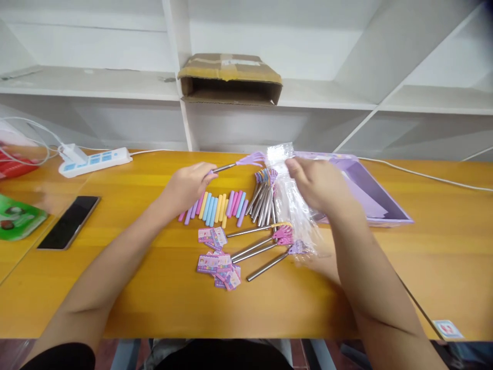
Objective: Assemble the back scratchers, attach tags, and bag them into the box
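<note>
Our left hand [188,184] was wrapped round one purple-headed scratcher [246,160], our right hand [322,184] pinched clear bags [291,203] just beside its tines, and below our grip loose scratchers [263,203], coloured tubes [213,208] and cards [216,264] lay unbagged, so plenty looked undone!

Honestly can't read a single word or number anywhere here. The small pink-and-purple cards [208,263] in two loose bunches on the tabletop [162,308] are clearly printed, but the print is way too tiny and blurry to make out. Same deal with the green packet [17,218] over at the left edge: pictures on it, nothing legible. There's a little sticker [447,329] with a reddish picture near the right-hand front edge, also unreadable. And the cardboard box [231,71] on the shelf [127,82] has a pale strip on top, can't tell if it's a label or tape
</note>
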A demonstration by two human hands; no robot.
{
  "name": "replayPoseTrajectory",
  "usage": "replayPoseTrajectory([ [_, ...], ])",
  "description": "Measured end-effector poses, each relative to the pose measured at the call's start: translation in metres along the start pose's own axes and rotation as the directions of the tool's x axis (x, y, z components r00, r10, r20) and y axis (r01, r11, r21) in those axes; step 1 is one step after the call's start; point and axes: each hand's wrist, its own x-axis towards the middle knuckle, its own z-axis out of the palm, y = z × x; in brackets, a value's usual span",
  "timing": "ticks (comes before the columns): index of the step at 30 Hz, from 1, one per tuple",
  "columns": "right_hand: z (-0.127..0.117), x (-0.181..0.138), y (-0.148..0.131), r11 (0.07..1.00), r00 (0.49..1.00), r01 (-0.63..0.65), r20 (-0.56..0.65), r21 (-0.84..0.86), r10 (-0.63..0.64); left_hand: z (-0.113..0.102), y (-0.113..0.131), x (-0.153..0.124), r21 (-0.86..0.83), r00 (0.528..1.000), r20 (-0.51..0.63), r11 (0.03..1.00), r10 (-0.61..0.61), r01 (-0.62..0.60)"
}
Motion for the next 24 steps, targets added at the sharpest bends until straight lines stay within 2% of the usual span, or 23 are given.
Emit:
replayPoseTrajectory([
  [3,-0.007,0.013,0.053,0.956,0.964,-0.250,0.052,-0.152,0.261,-0.004,-0.007,0.002,-0.010,0.984,-0.008,0.984,-0.179,0.179],
  [5,-0.002,0.021,0.083,0.909,0.908,-0.329,0.179,-0.255,0.378,-0.005,-0.012,0.002,-0.040,0.957,0.010,0.956,-0.291,0.292],
  [7,0.009,0.028,0.104,0.890,0.813,-0.323,0.387,-0.322,0.435,-0.003,-0.017,0.002,-0.075,0.937,0.028,0.934,-0.348,0.349],
  [9,0.021,0.033,0.114,0.894,0.716,-0.290,0.543,-0.341,0.439,0.001,-0.021,0.002,-0.114,0.931,0.034,0.924,-0.363,0.364],
  [11,0.033,0.034,0.120,0.906,0.675,-0.258,0.609,-0.335,0.417,0.005,-0.023,0.001,-0.164,0.930,0.051,0.916,-0.364,0.367],
  [13,0.041,0.034,0.126,0.915,0.711,-0.244,0.583,-0.321,0.394,0.009,-0.023,0.000,-0.211,0.931,0.075,0.906,-0.358,0.366],
  [17,0.047,0.034,0.135,0.915,0.832,-0.263,0.408,-0.305,0.375,0.014,-0.020,-0.002,-0.275,0.929,0.075,0.888,-0.362,0.368],
  [19,0.047,0.035,0.133,0.917,0.861,-0.271,0.353,-0.292,0.367,0.014,-0.019,-0.003,-0.297,0.928,0.081,0.880,-0.364,0.371],
  [21,0.045,0.035,0.127,0.927,0.862,-0.264,0.366,-0.266,0.350,0.014,-0.017,-0.003,-0.310,0.926,0.101,0.873,-0.364,0.377],
  [24,0.046,0.034,0.113,0.952,0.796,-0.206,0.527,-0.227,0.298,0.013,-0.016,-0.004,-0.315,0.924,0.130,0.868,-0.360,0.383],
])
